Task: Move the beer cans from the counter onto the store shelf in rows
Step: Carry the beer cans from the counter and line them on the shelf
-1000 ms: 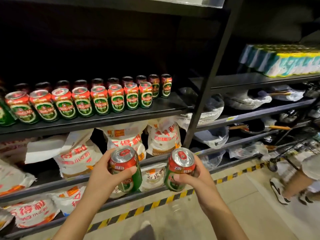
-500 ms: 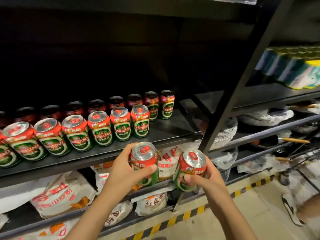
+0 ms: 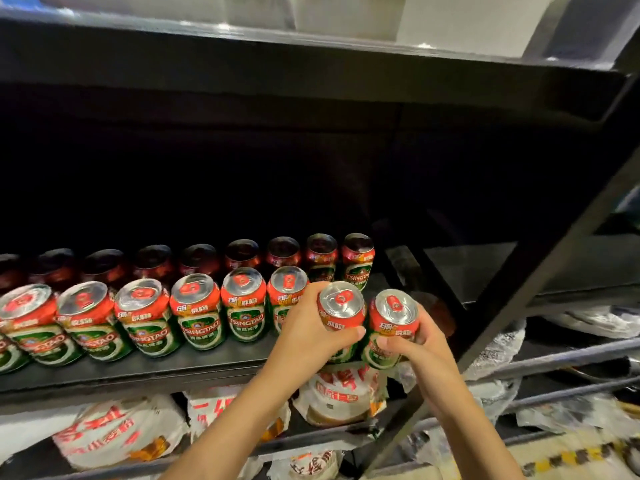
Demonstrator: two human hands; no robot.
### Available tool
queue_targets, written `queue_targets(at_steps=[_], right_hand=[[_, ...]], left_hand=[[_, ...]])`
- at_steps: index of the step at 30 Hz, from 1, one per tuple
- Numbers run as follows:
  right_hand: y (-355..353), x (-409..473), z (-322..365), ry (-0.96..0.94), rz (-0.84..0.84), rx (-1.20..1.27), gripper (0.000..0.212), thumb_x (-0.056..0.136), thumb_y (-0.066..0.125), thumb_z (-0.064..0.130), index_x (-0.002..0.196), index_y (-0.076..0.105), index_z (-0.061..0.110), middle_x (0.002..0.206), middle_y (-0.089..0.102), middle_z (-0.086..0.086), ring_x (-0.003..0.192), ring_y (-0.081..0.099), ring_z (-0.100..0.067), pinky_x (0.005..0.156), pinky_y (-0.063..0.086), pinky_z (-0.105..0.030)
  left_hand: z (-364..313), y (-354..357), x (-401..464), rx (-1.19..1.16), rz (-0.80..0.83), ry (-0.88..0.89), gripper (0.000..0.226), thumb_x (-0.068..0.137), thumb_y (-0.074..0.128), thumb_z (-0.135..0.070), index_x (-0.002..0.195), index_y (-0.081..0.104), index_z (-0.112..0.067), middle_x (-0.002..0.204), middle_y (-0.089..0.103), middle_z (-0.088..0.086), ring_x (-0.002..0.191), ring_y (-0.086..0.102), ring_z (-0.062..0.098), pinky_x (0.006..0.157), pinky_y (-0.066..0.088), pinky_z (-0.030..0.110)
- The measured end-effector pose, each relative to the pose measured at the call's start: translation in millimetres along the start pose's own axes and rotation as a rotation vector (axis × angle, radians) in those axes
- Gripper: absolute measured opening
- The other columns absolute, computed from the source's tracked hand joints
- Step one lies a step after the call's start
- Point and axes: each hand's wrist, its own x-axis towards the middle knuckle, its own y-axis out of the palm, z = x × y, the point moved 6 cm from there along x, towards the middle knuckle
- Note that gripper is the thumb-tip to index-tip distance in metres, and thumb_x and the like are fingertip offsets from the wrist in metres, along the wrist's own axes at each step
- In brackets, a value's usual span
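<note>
Both Tsingtao cans (image 3: 341,315) now shelf-high.

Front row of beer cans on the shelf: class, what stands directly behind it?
Behind the front row stands a second row of upright cans, dark in shadow. Only their tops and upper bands show; lower labels are covered. The shelf further back is too dark to judge.

I see the shelf (image 3: 214,367) lit from above in front: lids of the front cans (image 3: 201,313) glare, cans behind them sink into shadow, edges bend and blur.
</note>
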Motion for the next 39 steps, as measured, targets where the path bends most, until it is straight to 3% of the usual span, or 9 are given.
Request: queue_targets(at_steps=[4,10,13,19,24,29,33,36,39], right_hand=[[-6.8,22.3,-8.9,0.003,0.021,-0.011,0.065,0.057,0.079,0.017,0.117,0.059,0.032,0.108,0.069,0.001,0.100,0.065,-0.015,0.078,0.050,-0.027],[-12.5,46.0,-18.3,-0.001,0.039,-0.010,0.066,0.056,0.078,0.023,0.118,0.057,0.030,0.110,0.068,0.002,0.103,0.064,-0.014,0.085,0.048,-0.029],[-14.3,53.7,-22.7,-0.006,0.061,-0.014,0.070,0.054,0.079,0.029,0.121,0.055,0.028,0.113,0.068,0.001,0.105,0.064,-0.014,0.085,0.049,-0.029],[-17.4,65.1,-27.2,-0.028,0.102,-0.014,0.073,0.056,0.079,0.028,0.124,0.053,0.023,0.115,0.067,-0.001,0.107,0.063,-0.015,0.081,0.054,-0.026],[-17.5,67.1,-28.2,-0.079,0.143,-0.032,0.066,0.068,0.076,0.015,0.128,0.050,0.020,0.119,0.065,-0.002,0.111,0.062,-0.017,0.088,0.052,-0.025],[-18.3,67.2,-27.1,-0.072,0.134,-0.023,0.081,0.064,0.074,0.040,0.137,0.040,0.030,0.128,0.059,0.006,0.119,0.055,-0.011,0.095,0.046,-0.031],[-18.0,72.0,-21.8,-0.072,0.133,-0.039,0.073,0.067,0.071,0.046,0.134,0.046,0.031,0.126,0.061,0.006,0.119,0.056,-0.010,0.100,0.045,-0.035],[-20.3,72.6,-19.5,-0.094,0.084,-0.055,0.066,0.066,0.073,0.044,0.127,0.054,0.026,0.120,0.064,0.005,0.114,0.059,-0.012,0.098,0.047,-0.037],[-21.1,72.6,-18.0,-0.108,0.044,-0.059,0.060,0.071,0.080,0.033,0.125,0.055,0.025,0.117,0.066,0.005,0.111,0.061,-0.012,0.093,0.050,-0.033]], left_hand=[[6.6,12.3,12.6,0.021,-0.017,-0.004,0.056,0.067,0.079,-0.023,0.105,0.044,-0.041,0.103,0.057,-0.019,0.093,0.057,-0.009,0.079,0.049,0.017],[6.2,21.0,28.7,0.045,-0.063,-0.020,0.051,0.069,0.077,-0.021,0.101,0.043,-0.041,0.101,0.056,-0.018,0.091,0.056,-0.008,0.074,0.047,0.013],[11.5,25.5,35.2,0.059,-0.070,-0.040,0.055,0.069,0.077,-0.022,0.112,0.044,-0.031,0.105,0.057,-0.013,0.096,0.058,0.000,0.081,0.051,0.023],[23.2,31.2,43.1,0.052,-0.067,-0.109,0.057,0.069,0.076,-0.024,0.116,0.043,-0.028,0.106,0.057,-0.012,0.097,0.059,0.005,0.085,0.053,0.037],[27.1,33.8,43.1,0.033,-0.059,-0.107,0.057,0.072,0.074,-0.021,0.117,0.041,-0.032,0.112,0.055,-0.012,0.105,0.056,0.005,0.090,0.051,0.033],[22.5,32.4,46.7,0.164,-0.057,-0.078,0.086,0.071,0.076,-0.034,0.141,0.026,-0.024,0.135,0.041,-0.009,0.122,0.045,0.009,0.101,0.044,0.033],[8.9,28.7,53.0,0.339,0.028,-0.028,0.078,0.080,0.068,-0.033,0.144,0.024,-0.021,0.144,0.035,-0.006,0.129,0.038,0.011,0.105,0.037,0.027],[1.2,21.3,60.4,0.478,0.109,-0.019,0.072,0.079,0.068,-0.037,0.140,0.033,-0.021,0.140,0.042,-0.005,0.124,0.044,0.012,0.098,0.040,0.025],[-5.9,15.0,66.8,0.574,0.130,-0.021,0.059,0.071,0.074,-0.043,0.122,0.051,-0.022,0.118,0.056,-0.004,0.104,0.055,0.013,0.086,0.049,0.030]])
